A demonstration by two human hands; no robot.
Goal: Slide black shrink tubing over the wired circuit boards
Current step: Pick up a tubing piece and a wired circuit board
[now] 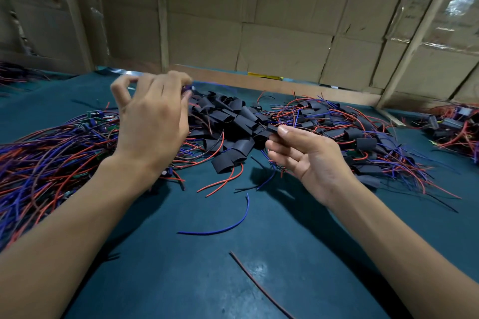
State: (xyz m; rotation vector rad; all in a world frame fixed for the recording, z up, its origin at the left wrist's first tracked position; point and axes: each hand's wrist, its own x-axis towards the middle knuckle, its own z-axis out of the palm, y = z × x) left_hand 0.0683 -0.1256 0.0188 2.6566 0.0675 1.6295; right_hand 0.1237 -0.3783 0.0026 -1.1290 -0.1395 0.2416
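My left hand point(151, 116) is raised over the left side of the table and its fingertips pinch a small wired circuit board point(187, 88), mostly hidden behind the fingers. My right hand point(308, 153) pinches a short piece of black shrink tubing point(272, 129) between thumb and forefinger, palm up. A heap of loose black tubing pieces point(233, 127) lies between the hands. Bare boards with red and blue wires point(51, 153) are piled under my left forearm. Boards sleeved in tubing point(363, 137) lie in a tangle behind my right hand.
The table has a teal cover point(207, 267). Loose wire offcuts lie on it: a blue one point(228, 225) and a dark red one point(259, 285). A cardboard wall point(259, 33) closes the back. More wired parts point(453, 124) sit at the far right.
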